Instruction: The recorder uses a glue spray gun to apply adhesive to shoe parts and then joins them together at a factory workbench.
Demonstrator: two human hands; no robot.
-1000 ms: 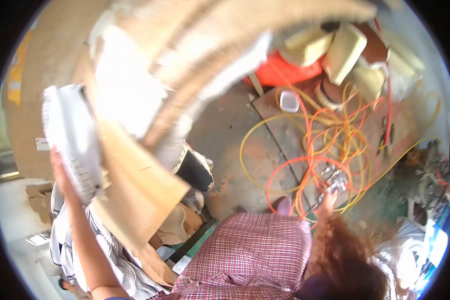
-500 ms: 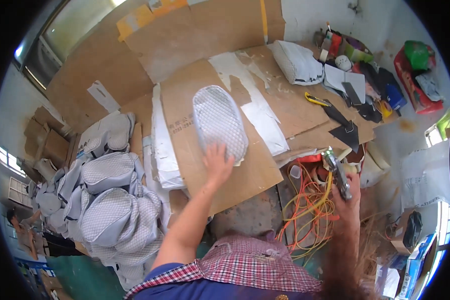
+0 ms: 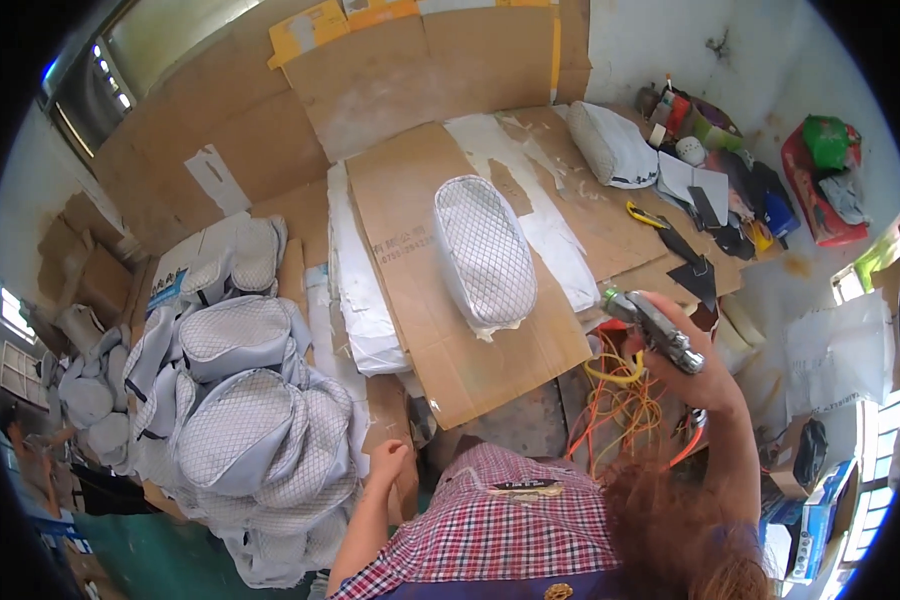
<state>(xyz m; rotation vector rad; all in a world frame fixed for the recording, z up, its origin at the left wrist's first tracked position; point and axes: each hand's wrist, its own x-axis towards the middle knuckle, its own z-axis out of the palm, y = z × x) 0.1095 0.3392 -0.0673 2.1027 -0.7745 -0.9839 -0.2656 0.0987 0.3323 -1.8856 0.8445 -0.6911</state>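
A light grey quilted oval pad (image 3: 485, 250) lies on a loose cardboard sheet (image 3: 440, 365), with a ragged pale edge showing at its near end. My right hand (image 3: 682, 338) is wrapped round a metal spray gun (image 3: 655, 330), held right of the cardboard. The gun's nozzle end points left towards the pad, apart from it. A yellow hose (image 3: 615, 375) hangs in a loop below the gun. My left hand (image 3: 388, 462) is drawn back close to my body, its fingers curled, with nothing visible in them. It is off the pad, nearest to the cardboard's lower left edge.
A heap of grey quilted pieces (image 3: 240, 420) stands at the left. Tangled orange and yellow hoses (image 3: 620, 430) hang below the bench's right side. A yellow utility knife (image 3: 647, 215), black scraps (image 3: 692, 280) and a white padded piece (image 3: 610, 145) lie towards the back right.
My left hand has left the pad and pulled back towards my body, its fingers now curled. My right hand has raised the spray gun and turned its nozzle leftward.
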